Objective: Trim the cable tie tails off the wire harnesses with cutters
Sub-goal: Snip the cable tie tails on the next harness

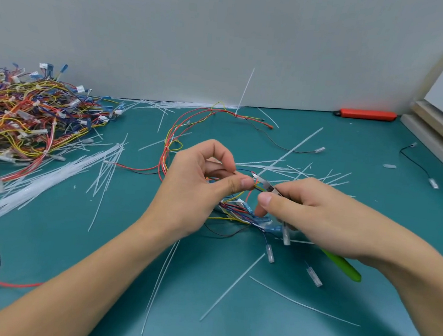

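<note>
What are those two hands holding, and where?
Left hand pinches the coloured wire harness mid-bundle; right hand holds the green-handled metal cutters by their handles.

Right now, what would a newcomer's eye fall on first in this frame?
Probably the two hands meeting mid-table: the left hand pinches a wire harness while the right hand works green-handled cutters at it. Next, the big tangled harness pile at far left, and white tie tails strewn over the teal table.

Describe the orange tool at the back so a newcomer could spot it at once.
Follow the teal table to its far edge, where it meets the pale wall. Right of centre lies the orange tool, flat and long. Nothing else there is solid orange and blocky.
</note>
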A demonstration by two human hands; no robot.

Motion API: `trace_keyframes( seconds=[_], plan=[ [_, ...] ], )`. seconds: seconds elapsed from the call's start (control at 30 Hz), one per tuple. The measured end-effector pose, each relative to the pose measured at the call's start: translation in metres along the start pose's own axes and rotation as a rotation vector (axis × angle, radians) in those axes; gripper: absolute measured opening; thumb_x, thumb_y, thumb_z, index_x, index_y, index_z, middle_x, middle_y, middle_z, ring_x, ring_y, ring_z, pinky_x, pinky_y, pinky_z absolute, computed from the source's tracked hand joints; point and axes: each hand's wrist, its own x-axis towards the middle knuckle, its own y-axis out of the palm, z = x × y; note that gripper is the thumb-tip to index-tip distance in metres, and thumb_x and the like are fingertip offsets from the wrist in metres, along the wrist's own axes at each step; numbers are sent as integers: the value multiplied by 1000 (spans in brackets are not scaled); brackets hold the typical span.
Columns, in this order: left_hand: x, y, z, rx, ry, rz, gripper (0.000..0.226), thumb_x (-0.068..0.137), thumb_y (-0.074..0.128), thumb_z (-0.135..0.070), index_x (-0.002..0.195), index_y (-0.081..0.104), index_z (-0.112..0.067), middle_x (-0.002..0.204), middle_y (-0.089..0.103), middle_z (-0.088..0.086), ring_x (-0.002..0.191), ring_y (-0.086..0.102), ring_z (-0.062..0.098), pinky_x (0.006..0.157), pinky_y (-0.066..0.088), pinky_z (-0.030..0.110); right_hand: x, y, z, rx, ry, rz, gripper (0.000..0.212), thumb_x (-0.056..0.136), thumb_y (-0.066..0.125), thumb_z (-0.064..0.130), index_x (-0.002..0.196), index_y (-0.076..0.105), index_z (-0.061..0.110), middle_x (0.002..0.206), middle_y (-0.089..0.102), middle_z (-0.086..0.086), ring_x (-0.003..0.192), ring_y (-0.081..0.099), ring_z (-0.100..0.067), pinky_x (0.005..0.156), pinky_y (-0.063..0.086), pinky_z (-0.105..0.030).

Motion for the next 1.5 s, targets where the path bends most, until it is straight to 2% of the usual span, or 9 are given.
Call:
trace_keyframes(
  seconds=[0.27, 0.47, 0.57, 0.7, 0.83, 0.97, 1.13, 1.37, 1.5],
  plan=[
    [-2, 1, 1, 16, 21, 7, 35, 77, 87, -21, 77, 52, -21, 80, 79, 0, 81, 77, 15, 78, 57, 24, 4, 2, -7, 27, -30, 36, 38, 101, 49, 59, 95, 75, 32, 59, 37, 13, 54, 36, -9, 61, 33, -35],
    [-1, 3, 2, 30, 22, 6, 34, 79, 87, -17, 76, 54, -23, 77, 78, -1, 78, 75, 12, 76, 55, 23, 7, 3, -9, -8, -25, 17, 29, 100, 50, 56, 94, 73, 40, 60, 68, 10, 52, 57, -2, 56, 47, -20],
    [-1, 3, 1, 5, 13, 17, 28, 79, 87, -15, 80, 60, -20, 78, 78, -1, 78, 75, 11, 75, 55, 20, 10, 6, -10, 135, -47, -70, 29, 101, 52, 53, 93, 75, 37, 62, 67, 7, 56, 56, -8, 59, 47, -31],
    [0, -2, -2, 15, -19, 57, 15, 81, 85, -16, 88, 74, -23, 81, 79, -2, 81, 76, 16, 79, 58, 23, 16, -1, -12, 489, 4, -304, 30, 100, 62, 42, 87, 78, 20, 60, 53, 4, 53, 44, -10, 51, 38, -19],
    [-2, 0, -2, 45, -10, 99, 11, 82, 84, -16, 84, 78, -25, 82, 80, -2, 84, 77, 21, 81, 60, 30, 12, -4, -11, 346, -43, -403, 16, 91, 74, 36, 89, 76, 20, 67, 49, 1, 61, 41, -11, 59, 35, -28],
    [-2, 3, -2, 106, 23, 117, 14, 81, 85, -11, 83, 78, -22, 82, 79, -5, 80, 76, 18, 75, 59, 25, 6, 6, -2, 237, -152, -348, 15, 89, 76, 37, 85, 75, 22, 75, 56, -19, 65, 43, -12, 61, 35, -30],
    [-5, 5, -3, 140, 26, 138, 15, 81, 85, -9, 82, 78, -22, 81, 78, -8, 78, 75, 11, 73, 57, 19, 7, 8, -4, 274, -132, -312, 14, 88, 77, 30, 80, 75, 19, 62, 47, 4, 58, 39, -11, 52, 32, -18],
    [-5, 4, -3, 147, 0, 173, 10, 83, 84, -10, 85, 79, -19, 80, 79, -7, 78, 75, 10, 73, 56, 18, 9, 9, -8, 262, -126, -282, 15, 89, 76, 30, 79, 74, 18, 59, 46, 11, 56, 38, -8, 53, 35, -16],
    [-4, 1, -3, 121, -80, 228, 7, 86, 82, -11, 88, 79, -17, 84, 80, -2, 83, 76, 17, 79, 60, 26, 11, 13, -10, 250, -113, -265, 15, 91, 72, 29, 81, 72, 17, 58, 46, 15, 54, 37, -6, 51, 34, -14]
  ],
)
